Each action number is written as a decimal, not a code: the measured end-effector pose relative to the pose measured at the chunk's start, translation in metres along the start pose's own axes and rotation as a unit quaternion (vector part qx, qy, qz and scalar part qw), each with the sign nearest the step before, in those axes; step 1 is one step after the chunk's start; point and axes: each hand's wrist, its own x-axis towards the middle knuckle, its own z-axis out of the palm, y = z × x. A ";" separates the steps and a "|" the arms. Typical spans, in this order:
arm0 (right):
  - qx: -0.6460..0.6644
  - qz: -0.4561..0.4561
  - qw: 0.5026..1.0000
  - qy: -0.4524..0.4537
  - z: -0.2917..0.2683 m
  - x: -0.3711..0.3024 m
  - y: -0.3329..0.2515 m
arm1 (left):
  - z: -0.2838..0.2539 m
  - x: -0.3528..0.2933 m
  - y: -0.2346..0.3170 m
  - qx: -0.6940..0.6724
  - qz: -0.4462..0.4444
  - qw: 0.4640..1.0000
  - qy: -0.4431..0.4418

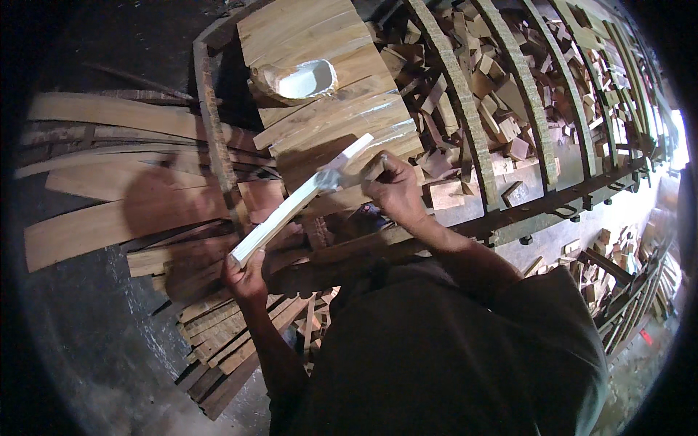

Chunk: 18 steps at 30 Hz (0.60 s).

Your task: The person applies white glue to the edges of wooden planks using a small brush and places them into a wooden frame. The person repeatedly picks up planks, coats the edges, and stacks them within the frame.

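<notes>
My left hand (247, 280) is closed around the near end of a narrow wooden board (280, 216), held slanting up and away to the right. White glue coats much of the board's upturned edge. My right hand (396, 190) grips a brush (329, 179), whose blurred, whitish head rests at the board's edge, past its middle; the fingers hide much of the handle. Beyond both hands lie boards side by side as a panel (327, 43), with white glue streaks on some. On it sits a cut-open container (280, 83) with a white inside.
A metal rack with curved-looking crossbars (520, 73) runs off to the right, over a heap of wood offcuts (502, 109). Long boards (116, 225) lie at the left. More planks (233, 338) are stacked below my left hand, near the dark floor (102, 349).
</notes>
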 end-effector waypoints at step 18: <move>-0.052 0.014 0.989 0.139 -0.025 0.147 0.038 | -0.001 0.002 0.021 0.118 -0.092 0.988 0.042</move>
